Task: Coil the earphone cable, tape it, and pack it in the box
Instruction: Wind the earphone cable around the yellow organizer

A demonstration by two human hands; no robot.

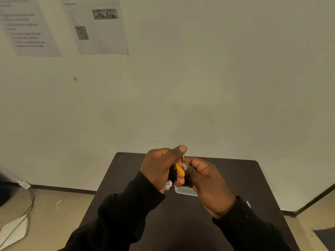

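Both hands are raised together over the dark table (235, 178). My left hand (159, 169) grips a dark bundle that looks like the coiled earphone cable (171, 175), thumb stretched upward. A yellow strip of tape (179, 169) lies across the bundle between the hands. My right hand (204, 182) pinches the tape and the bundle from the right side. A clear plastic box (184, 191) sits on the table below the hands, mostly hidden by them. A small white and red object (168, 186), maybe the tape holder, peeks out beside the box.
The table stands against a pale wall with two printed sheets (96, 24) pinned at the upper left. On the floor to the left lie a cable (30, 201) and a white flat object (14, 230). A small light item (248, 204) rests by my right sleeve.
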